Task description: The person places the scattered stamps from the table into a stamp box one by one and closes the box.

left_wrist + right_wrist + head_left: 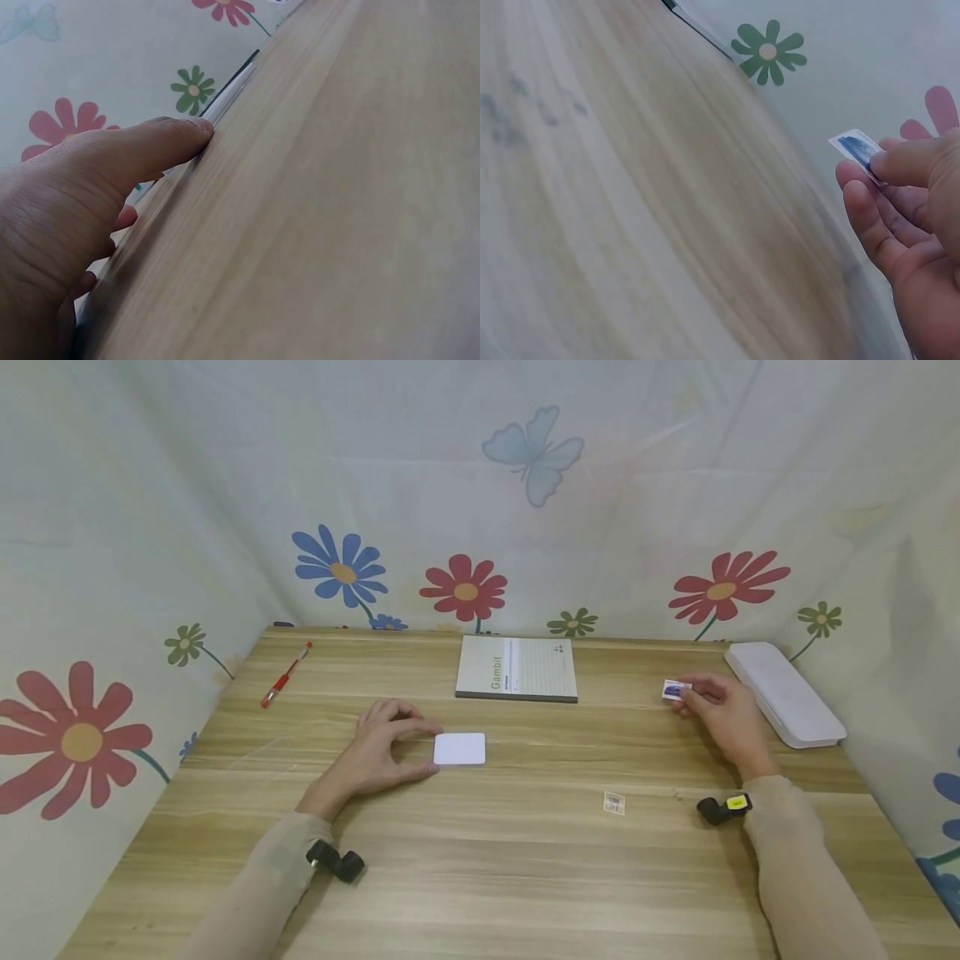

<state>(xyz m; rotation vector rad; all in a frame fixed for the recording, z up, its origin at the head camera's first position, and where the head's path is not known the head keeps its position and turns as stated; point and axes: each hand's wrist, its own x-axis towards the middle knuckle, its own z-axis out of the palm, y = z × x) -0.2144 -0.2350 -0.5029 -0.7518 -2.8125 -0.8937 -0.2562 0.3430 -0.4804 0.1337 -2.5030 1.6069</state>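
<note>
Head view: a flat white slab with rounded corners [460, 749] lies on the wood-grain table [525, 877], just right of the left hand [378, 752], long axis running left to right. Left thumb and forefinger spread in a C, gripping its left end at near and far edges. Right hand [720, 718] well apart, rightward and farther back; it pinches a small white-bordered paper stamp with blue-purple print [670, 689]. The slab thus lies leftward and nearer the wearer from that stamp. A pale paper rectangle with grey print [614, 802] lies between, nearer the right hand.

Count: one slab, two small papers, one grey-white "Gambit" notebook [517, 668], one red pen [287, 675], one white oblong case [787, 697].

Left wrist view: thumb tip against the slab's edge; slab seen nearly edge-on, forefinger's contact hidden.

Right wrist view: stamp between thumb and fingers, tilted, clear of the table; other fingers loosely bent.
</note>
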